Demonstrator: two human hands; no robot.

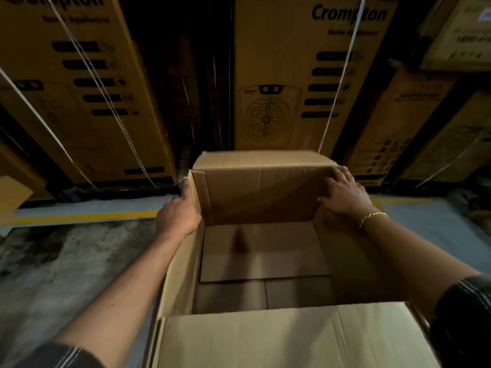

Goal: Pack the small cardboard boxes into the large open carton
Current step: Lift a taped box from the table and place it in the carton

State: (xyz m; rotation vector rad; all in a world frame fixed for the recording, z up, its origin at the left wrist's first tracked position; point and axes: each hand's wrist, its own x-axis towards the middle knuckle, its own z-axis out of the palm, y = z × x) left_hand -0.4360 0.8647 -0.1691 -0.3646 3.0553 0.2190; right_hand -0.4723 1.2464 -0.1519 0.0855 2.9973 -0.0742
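A large open carton [183, 264] of plain brown cardboard stands on the floor below me, its near flap [287, 338] folded out toward me. Inside, its bottom flaps lie flat; I see no small boxes in it. My left hand [180, 211] grips the top edge of the left wall near the far corner. My right hand [345, 192] lies with fingers spread on the far right corner, pressing the far flap [263, 158], which is bent outward. A gold bracelet circles the right wrist.
Tall printed appliance cartons [292, 75] bound with white straps stand in a row just behind the carton. A yellow line [87, 216] runs across the grey concrete floor [66, 266]. A loose piece of cardboard [13, 195] shows at the far left.
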